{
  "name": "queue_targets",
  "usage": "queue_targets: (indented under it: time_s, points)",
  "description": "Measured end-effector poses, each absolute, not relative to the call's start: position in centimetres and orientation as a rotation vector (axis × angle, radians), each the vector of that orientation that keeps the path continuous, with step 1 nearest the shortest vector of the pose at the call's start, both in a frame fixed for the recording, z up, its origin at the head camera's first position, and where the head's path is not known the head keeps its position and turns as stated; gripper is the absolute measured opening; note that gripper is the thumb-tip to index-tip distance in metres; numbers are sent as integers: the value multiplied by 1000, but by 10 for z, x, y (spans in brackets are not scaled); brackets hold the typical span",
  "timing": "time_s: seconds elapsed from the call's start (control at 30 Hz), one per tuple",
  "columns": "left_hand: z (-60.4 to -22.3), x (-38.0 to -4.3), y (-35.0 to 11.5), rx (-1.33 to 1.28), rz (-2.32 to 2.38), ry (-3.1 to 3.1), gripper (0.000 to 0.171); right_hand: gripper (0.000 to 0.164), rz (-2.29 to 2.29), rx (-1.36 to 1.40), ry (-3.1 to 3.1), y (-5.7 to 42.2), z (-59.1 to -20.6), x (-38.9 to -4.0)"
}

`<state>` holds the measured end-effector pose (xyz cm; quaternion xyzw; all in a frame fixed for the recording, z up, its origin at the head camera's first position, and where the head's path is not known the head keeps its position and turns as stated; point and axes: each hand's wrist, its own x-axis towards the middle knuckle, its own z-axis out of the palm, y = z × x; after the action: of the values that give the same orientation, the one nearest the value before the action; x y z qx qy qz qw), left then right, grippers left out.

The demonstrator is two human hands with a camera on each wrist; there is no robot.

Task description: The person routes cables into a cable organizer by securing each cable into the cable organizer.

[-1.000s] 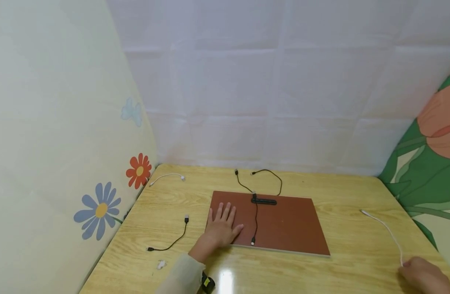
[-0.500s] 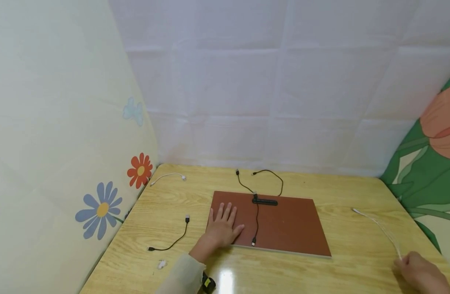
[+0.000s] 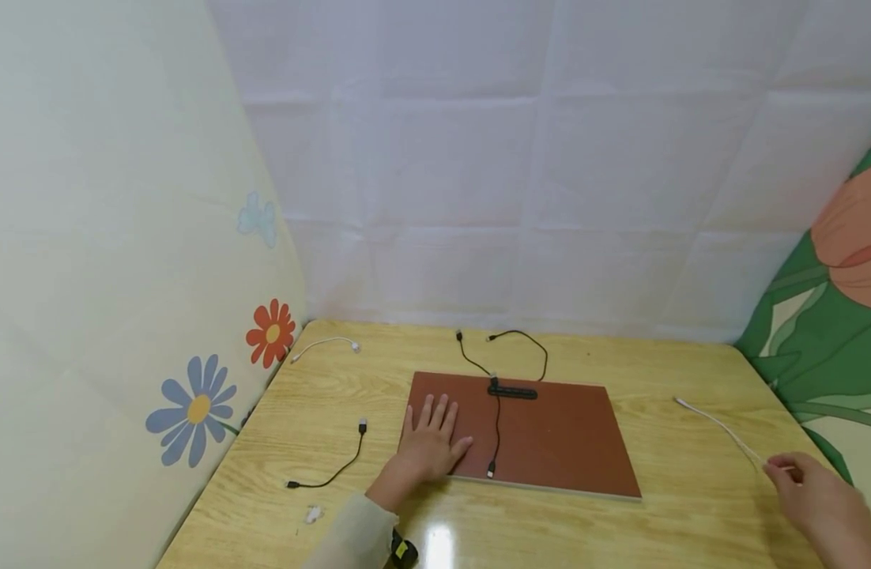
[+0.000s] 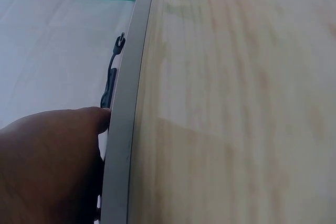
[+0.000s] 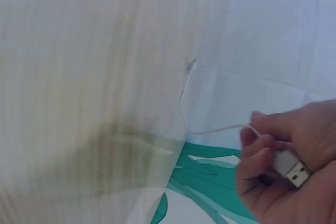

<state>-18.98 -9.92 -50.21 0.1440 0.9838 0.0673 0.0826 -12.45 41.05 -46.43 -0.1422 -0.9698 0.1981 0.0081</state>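
Observation:
My left hand (image 3: 430,446) lies flat with spread fingers on the left part of a reddish-brown board (image 3: 563,438). On that board a short black cable (image 3: 498,431) runs from a black cable holder strip (image 3: 515,393) down to the front edge. My right hand (image 3: 820,502) pinches a white USB cable (image 3: 720,427) at the right of the table. In the right wrist view, the cable's USB-A plug (image 5: 297,174) sits inside the curled fingers of the right hand (image 5: 286,156), while its thin far end reaches away toward the table.
Another white cable (image 3: 325,340) lies at the back left, and a black USB cable (image 3: 343,466) left of the board. Behind the board, a further black cable (image 3: 545,356) loops on the wooden table (image 3: 663,356). A small white scrap (image 3: 313,514) lies front left.
My right hand has moved up and away from the front edge with the white USB cable, whose far end has shifted left. My left hand has stayed on the board.

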Motion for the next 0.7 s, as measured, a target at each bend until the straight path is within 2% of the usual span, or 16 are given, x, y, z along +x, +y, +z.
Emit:
queue_targets:
  time_s: [0.17, 0.57, 0.7]
  points:
    - [-503, -188, -99, 430, 203, 2938, 71, 39, 626, -412, -2881, 398, -450, -125]
    - [-502, -188, -100, 420, 211, 2928, 71, 8, 528, -110, -2504, 365, -420, -133]
    - [-502, -190, -100, 418, 185, 2927, 71, 5, 521, -64, -2390, 356, -408, -134]
